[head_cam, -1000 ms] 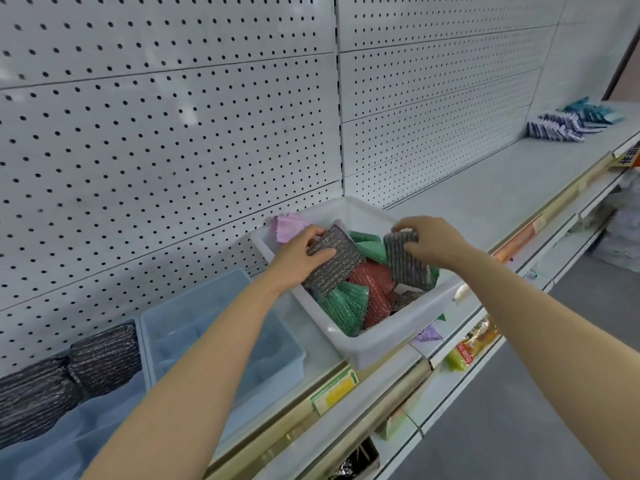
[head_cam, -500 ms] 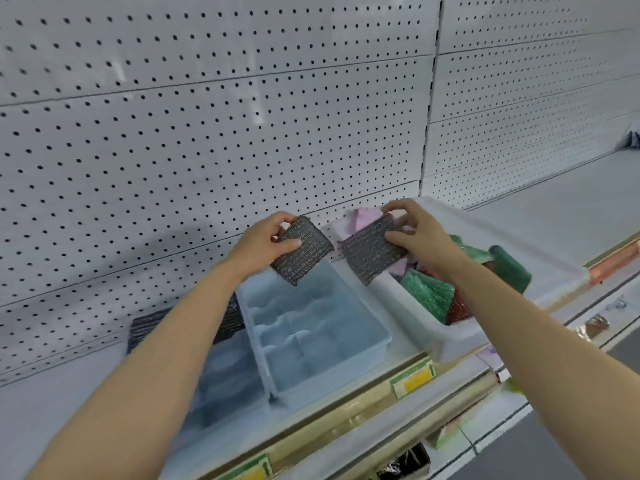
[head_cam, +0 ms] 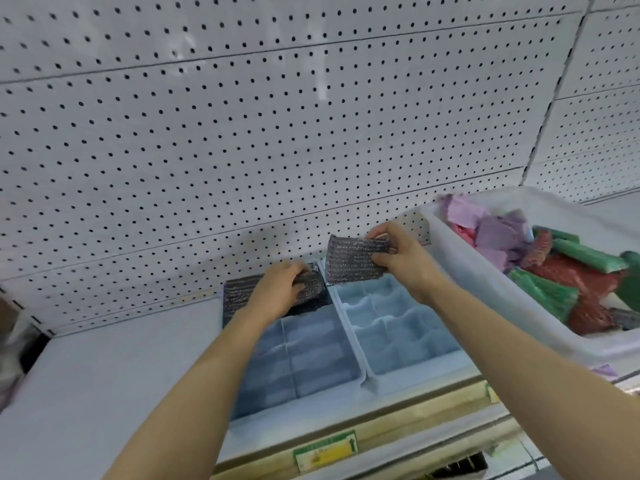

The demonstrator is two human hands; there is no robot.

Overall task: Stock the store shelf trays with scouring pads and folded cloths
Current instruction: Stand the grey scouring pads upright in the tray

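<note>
My left hand (head_cam: 278, 292) grips a grey scouring pad (head_cam: 310, 282) and sets it among the dark pads (head_cam: 239, 292) stacked at the back of the left blue tray (head_cam: 311, 362). My right hand (head_cam: 398, 256) pinches a second grey scouring pad (head_cam: 353, 259) by its right end, held in the air over the back of the right blue tray (head_cam: 401, 327). That tray's compartments hold nothing. A white bin (head_cam: 485, 289) at the right holds green and red pads and purple folded cloths (head_cam: 491, 233).
A white pegboard wall (head_cam: 277, 133) backs the shelf. The bare shelf surface (head_cam: 104, 375) stretches to the left of the trays. A yellow price label (head_cam: 325, 452) sits on the shelf's front rail. Something dark and blurred stands at the far left edge.
My view has swung left. My left hand went down with its pad onto the stack in the left tray. My right hand carried its pad left, out of the white bin's area.
</note>
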